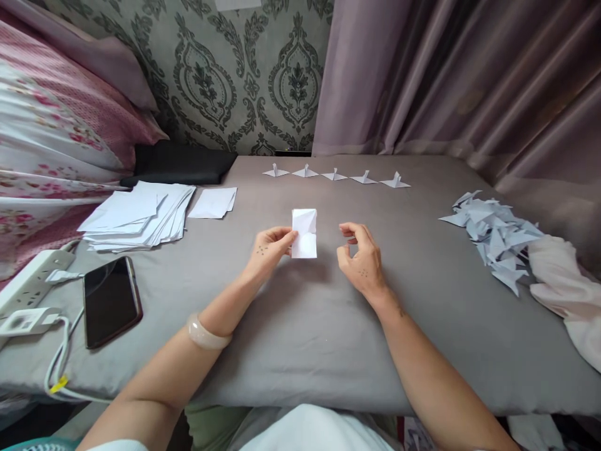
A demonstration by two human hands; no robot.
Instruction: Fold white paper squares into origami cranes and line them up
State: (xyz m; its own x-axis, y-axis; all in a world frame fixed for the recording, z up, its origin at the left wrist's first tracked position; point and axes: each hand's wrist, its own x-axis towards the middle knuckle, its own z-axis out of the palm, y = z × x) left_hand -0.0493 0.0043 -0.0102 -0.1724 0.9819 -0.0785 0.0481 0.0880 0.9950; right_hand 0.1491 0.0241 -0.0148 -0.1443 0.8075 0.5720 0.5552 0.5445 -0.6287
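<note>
A small folded piece of white paper [305, 234] is held upright above the grey cloth, its face creased. My left hand [272, 247] pinches its left edge between thumb and fingers. To the right of the paper, and apart from it, my right hand [361, 257] hovers with its fingers curved and a gap between thumb and index finger, nothing in it. Beyond the hands, a row of several folded paper cranes [335, 175] stands along the back of the grey-covered table [305, 351].
At the left lie a stack of white paper [136, 219], a few squares of paper [213, 203], a phone [111, 302] and a power strip [32, 279] with cables. A heap of folded paper shapes [498, 235] lies at the right beside a pale cloth [563, 282].
</note>
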